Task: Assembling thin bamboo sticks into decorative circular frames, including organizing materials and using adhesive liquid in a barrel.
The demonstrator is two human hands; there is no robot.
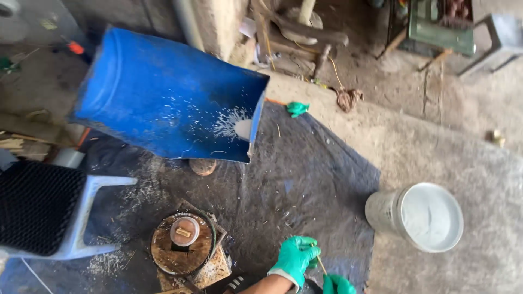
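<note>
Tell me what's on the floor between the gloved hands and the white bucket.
In the head view, only the dark tarp with scattered wood shavings lies between the left hand and the white bucket; nothing else sits there.

Thin, pale stick [321,265], straw-coloured and slender, tilted on a diagonal low in view. Pinched at the upper end by the left hand [296,258] in a green glove, lower end meeting the right hand [338,284], also green-gloved. Held just above the dark tarp [305,179].
</note>
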